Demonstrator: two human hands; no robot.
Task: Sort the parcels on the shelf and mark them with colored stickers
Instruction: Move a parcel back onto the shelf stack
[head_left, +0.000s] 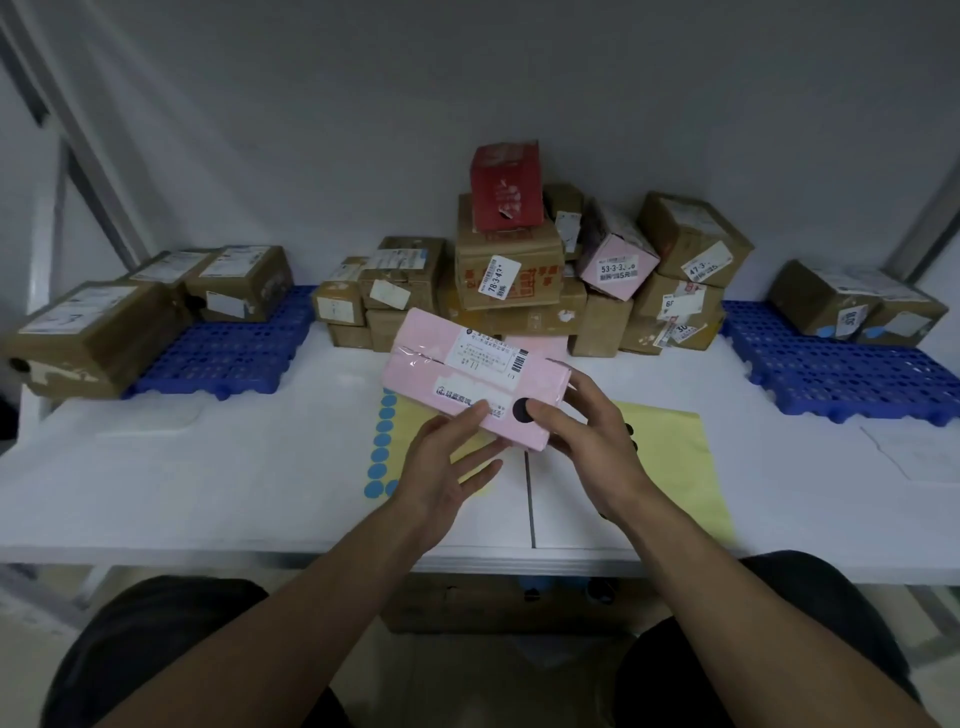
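- The right hand grips the right end of a pink rectangular cardboard parcel, thumb just beside a round black sticker on its top.
- The left hand, fingers straight, touches the parcel's near edge.
- The parcel is held above a white shelf, over a yellow sticker sheet.

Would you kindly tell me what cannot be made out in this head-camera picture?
All in the head view:
pink parcel: label print too small and blurred to read.
blue sticker sheet: right part hidden under the left hand and the parcel.
yellow sheet: its stickers mostly hidden behind the right hand.
parcel pile: rear boxes hidden by the front ones.
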